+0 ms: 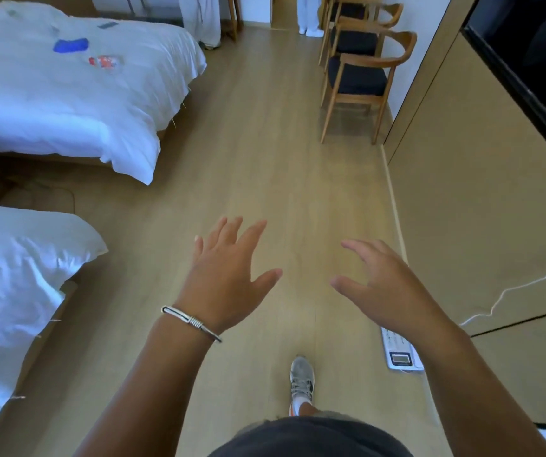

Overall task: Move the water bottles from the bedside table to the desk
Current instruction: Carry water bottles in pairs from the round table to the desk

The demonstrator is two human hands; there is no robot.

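Empty-handed, left hand (229,278) and right hand (387,285) spread over floor (265,159) beside the near bed (11,275); locate bottles before reaching.

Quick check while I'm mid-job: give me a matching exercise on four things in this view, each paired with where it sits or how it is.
Things:
1. left hand
2. blue item
3. chair
4. shoe

Places or states:
A. on the far bed
B. on the floor, below the hands
C. open, bracelet on its wrist
D. against the right wall

Pairs: 1-C, 2-A, 3-D, 4-B
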